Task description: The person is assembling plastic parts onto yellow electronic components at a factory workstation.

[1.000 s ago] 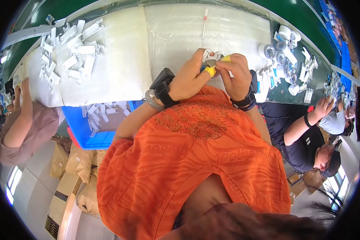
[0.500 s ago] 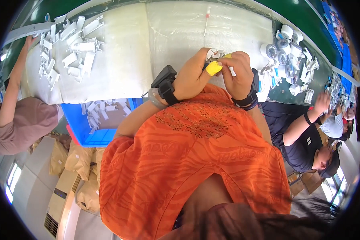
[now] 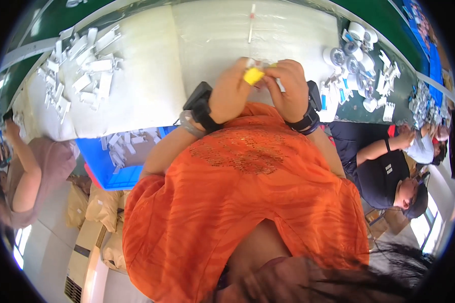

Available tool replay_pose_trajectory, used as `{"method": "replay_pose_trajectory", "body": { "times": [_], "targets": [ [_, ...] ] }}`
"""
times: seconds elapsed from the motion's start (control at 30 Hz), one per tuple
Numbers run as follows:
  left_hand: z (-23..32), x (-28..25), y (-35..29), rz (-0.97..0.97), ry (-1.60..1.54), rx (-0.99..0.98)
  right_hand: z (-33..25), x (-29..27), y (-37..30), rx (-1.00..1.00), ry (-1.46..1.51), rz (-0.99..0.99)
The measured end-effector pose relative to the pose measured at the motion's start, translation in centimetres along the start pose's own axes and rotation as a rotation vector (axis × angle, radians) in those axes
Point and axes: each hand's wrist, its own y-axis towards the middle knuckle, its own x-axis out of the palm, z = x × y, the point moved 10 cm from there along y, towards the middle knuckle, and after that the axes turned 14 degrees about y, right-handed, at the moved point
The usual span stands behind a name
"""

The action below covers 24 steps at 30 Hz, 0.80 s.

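My left hand (image 3: 231, 92) and my right hand (image 3: 291, 87) meet above the near edge of the pale-covered table. Between their pinched fingers is a small white plastic part (image 3: 258, 63), mostly hidden and slightly blurred. Yellow tape wraps my left thumb, and another bit of yellow shows at the right fingertips. Both hands have their fingers closed around the part. Each wrist carries a black strapped device.
White plastic pieces (image 3: 100, 66) lie heaped at the table's left. Round white parts (image 3: 333, 55) and blue-marked pieces cluster at the right. A thin white stick (image 3: 251, 31) lies ahead. Below the left edge stands a blue bin (image 3: 97, 157) of white pieces. Co-workers sit on both sides.
My hands, still together on the part, appear slightly further left and up as the view shifts. The left co-worker's arm has drawn back from the heap; the right co-worker's hand has pulled back toward the body.
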Motion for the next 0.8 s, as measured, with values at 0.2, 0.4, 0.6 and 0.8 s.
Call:
{"method": "replay_pose_trajectory", "body": {
  "times": [0.2, 0.4, 0.6, 0.8],
  "targets": [
    [-5.1, -10.6, 3.0, 0.255, -0.12, -0.142, 4.6, -4.2, -2.5, 0.099, -0.247, -0.072],
    [-5.8, -8.9, 2.6, 0.071, -0.186, -0.204, 4.7, -5.1, -3.9, 0.162, -0.181, -0.041],
    [-1.5, -2.2, 0.0, -0.134, -0.068, -0.157, -2.7, 0.6, 2.1, -0.074, 0.114, -0.06],
    [0.2, -1.3, -0.7, -0.049, -0.237, -0.12, -2.7, 1.2, 2.6, -0.002, 0.093, -0.106]
  ]
}}
